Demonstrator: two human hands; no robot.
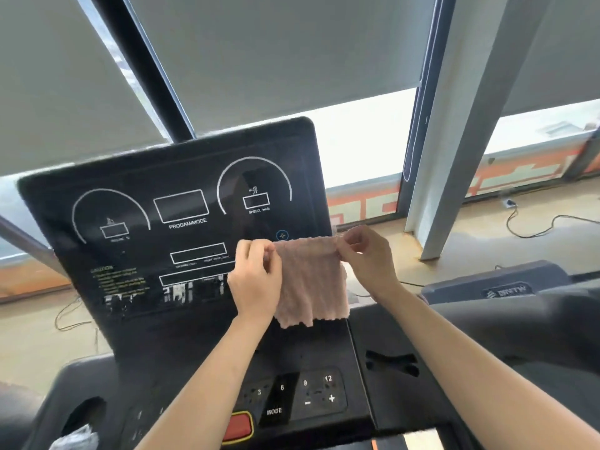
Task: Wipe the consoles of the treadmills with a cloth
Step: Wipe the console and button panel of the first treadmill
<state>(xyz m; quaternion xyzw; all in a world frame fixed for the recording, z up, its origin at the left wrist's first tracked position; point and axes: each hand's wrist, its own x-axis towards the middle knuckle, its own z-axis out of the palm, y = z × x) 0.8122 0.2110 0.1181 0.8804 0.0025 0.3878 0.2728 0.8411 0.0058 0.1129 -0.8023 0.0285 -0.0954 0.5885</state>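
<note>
The cloth (311, 280) hides the console's (181, 203) lower right corner, and the left hand (256, 280) covers the right ends of its two lower boxes (198, 253). The yellow caution text (120, 280) and the small labels (201, 262) under the boxes are too blurred to read. The left forearm (207, 384) crosses the red button (238, 427) and part of the keypad (319, 394). Both forearms are cut off by the bottom edge. A whitish thing (78, 440) at bottom left is blurred and cropped. The logo (508, 291) on the neighbouring machine (470, 284) is unreadable.
</note>
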